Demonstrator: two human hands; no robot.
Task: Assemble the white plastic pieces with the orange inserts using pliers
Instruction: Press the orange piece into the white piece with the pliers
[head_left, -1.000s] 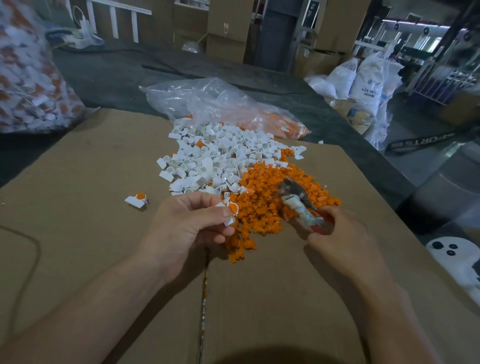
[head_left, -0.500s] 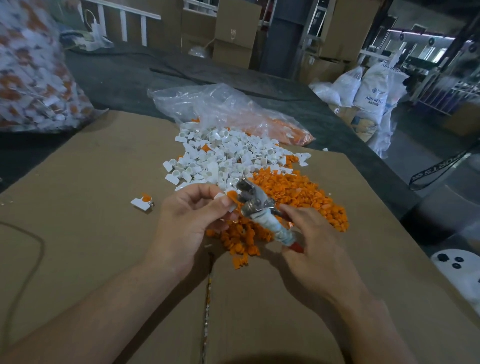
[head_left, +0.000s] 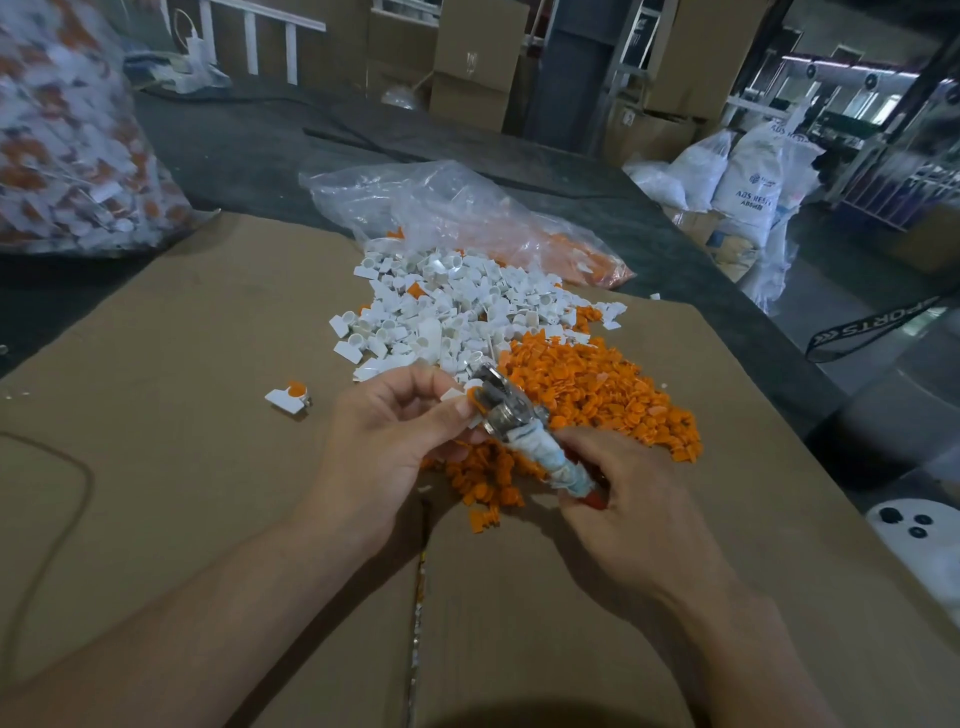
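At the far left a big clear sack (head_left: 62, 156) bulges with white and orange parts, resting on the dark surface beyond the cardboard sheet (head_left: 182, 338). A thin cord (head_left: 78, 483) loops over the cardboard's near left part. A little further right, alone on the cardboard, lies a joined piece (head_left: 288, 397), white with an orange disc set in it, well apart from the piles.

The left hand (head_left: 384, 441) is raised just above the cardboard, near the middle. Its thumb and curled fingers pinch a small white piece (head_left: 456, 396) with an orange insert (head_left: 474, 396) at its edge. The metal head of the pliers (head_left: 506, 410) touches that piece; whether the head is squeezed tight on it cannot be told.

Beyond the hands lies the heap of white pieces (head_left: 457, 306), and touching its right side the heap of orange inserts (head_left: 587, 384), which also spreads toward the near side under the hands. Farther off, a crumpled clear bag (head_left: 441, 208) holds more orange parts at its right end.

The right hand (head_left: 623, 499) has its fingers curled round the cloth-wrapped handles of the pliers, with a red tip showing at the near end.

At the far right, off the cardboard, stand white sacks (head_left: 748, 176). Nearer lie a dark strap (head_left: 872, 322) with lettering and a white object (head_left: 914, 525) with black dots.
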